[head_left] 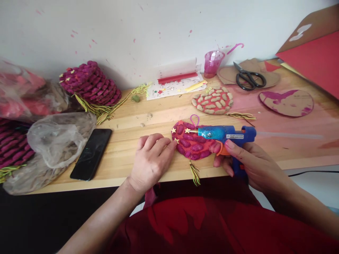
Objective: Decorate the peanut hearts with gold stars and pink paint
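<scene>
My right hand (247, 160) grips a blue glue gun (215, 132) with an orange trigger. Its metal nozzle points left, and the tip meets a gold star (187, 130) on the ornament. This purple and red ornament (196, 147) lies flat, covered in painted peanut shells, with a purple loop above and a yarn tassel (194, 173) below. At the ornament's left edge is my left hand (153, 158), its fingers curled together and the fingertips mostly hidden. More gold stars (173, 130) sit close to those fingers.
Left stand a phone (91, 154), a plastic bag of peanuts (53, 151) and stacked purple ornaments (90, 84). Behind are a paper with small stars (164, 92), a pink cup (212, 63), an unpainted peanut piece (213, 101) and scissors (249, 78). Right lies painted cardboard (287, 102).
</scene>
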The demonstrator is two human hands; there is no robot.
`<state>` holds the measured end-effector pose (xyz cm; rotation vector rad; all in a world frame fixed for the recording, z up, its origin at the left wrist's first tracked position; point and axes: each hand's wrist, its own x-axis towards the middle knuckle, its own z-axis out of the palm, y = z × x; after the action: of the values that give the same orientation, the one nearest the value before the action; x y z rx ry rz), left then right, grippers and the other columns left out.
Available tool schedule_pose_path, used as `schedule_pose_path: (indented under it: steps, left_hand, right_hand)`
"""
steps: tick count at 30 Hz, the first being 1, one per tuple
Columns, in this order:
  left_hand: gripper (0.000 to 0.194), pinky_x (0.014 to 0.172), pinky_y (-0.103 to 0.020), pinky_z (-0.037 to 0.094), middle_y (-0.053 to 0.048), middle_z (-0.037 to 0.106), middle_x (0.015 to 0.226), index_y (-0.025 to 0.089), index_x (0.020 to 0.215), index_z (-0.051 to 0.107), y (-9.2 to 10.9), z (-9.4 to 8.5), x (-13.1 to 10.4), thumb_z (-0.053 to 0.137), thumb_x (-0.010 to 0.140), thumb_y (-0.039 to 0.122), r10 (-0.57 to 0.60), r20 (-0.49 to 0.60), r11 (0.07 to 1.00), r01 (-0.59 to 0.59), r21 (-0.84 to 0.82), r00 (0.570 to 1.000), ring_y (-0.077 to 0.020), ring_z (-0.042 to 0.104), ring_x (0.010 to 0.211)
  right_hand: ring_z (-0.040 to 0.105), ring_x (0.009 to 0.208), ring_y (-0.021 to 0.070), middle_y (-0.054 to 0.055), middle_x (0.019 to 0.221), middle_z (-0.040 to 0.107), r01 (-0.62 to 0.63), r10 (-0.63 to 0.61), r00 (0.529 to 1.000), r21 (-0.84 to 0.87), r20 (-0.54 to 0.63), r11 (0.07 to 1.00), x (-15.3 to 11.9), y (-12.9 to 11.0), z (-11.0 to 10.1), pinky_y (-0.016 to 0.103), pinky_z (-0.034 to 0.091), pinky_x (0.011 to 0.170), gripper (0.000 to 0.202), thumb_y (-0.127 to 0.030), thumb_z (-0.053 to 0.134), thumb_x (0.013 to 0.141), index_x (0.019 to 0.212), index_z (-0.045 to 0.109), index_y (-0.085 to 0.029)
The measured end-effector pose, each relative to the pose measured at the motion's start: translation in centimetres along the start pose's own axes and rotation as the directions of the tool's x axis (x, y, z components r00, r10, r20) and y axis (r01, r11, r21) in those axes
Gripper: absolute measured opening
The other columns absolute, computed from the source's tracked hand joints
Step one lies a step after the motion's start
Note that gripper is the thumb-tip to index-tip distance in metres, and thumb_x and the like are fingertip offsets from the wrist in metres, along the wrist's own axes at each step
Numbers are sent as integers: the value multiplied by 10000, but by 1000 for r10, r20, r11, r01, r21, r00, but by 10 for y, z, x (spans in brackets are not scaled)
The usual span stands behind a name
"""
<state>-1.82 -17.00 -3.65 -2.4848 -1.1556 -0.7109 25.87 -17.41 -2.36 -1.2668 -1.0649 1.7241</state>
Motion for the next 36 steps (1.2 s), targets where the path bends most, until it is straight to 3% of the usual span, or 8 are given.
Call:
schedule_pose_path:
  steps: [21,36]
  left_hand:
    - [172,870,-425,431,-53,782,974,162,1136,694,-3,3,1,695,965,151,41,33,999,-40,-7,999,-260,645,1006]
    - [182,821,-417,429,-57,784,990,152,1158,680,-3,3,2,662,978,135,64,-17,998,-65,-24,998,-259,636,1006]
  right_hand:
    - [552,465,87,37,697,752,48,-47,999,-39,20,998,2,6,-4,209,431,460,470,-647,724,864,763,658,-193]
    - [551,471,82,37,724,764,50,-49,999,-41,11,998,3,8,-3,204,418,471,447,-632,709,885,810,666,-193]
